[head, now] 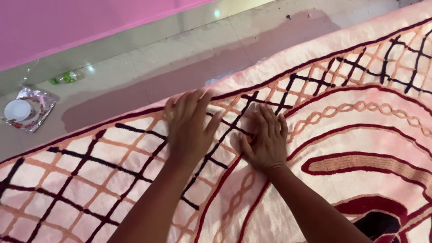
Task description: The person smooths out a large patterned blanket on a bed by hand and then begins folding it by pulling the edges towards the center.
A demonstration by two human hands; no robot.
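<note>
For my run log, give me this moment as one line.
left hand: flat on rug | right hand: flat on rug beside it | floor: plastic bottle, foil wrapper

Close head view, down onto rug point(360, 135)

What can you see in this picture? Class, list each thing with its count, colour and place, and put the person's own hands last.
Rug: one, pale pink with dark red, black and peach lattice and curved lines, spread over the floor.
Floor: one, grey tiles, beyond the rug's edge.
Wall: one, pink, top left.
Bottle: one, clear with green, lying by the wall.
Foil wrapper: one, silvery, far left on the floor.
White lid: one, on the wrapper.
Left hand: flat on the rug, fingers spread.
Right hand: flat on the rug beside it.
</note>
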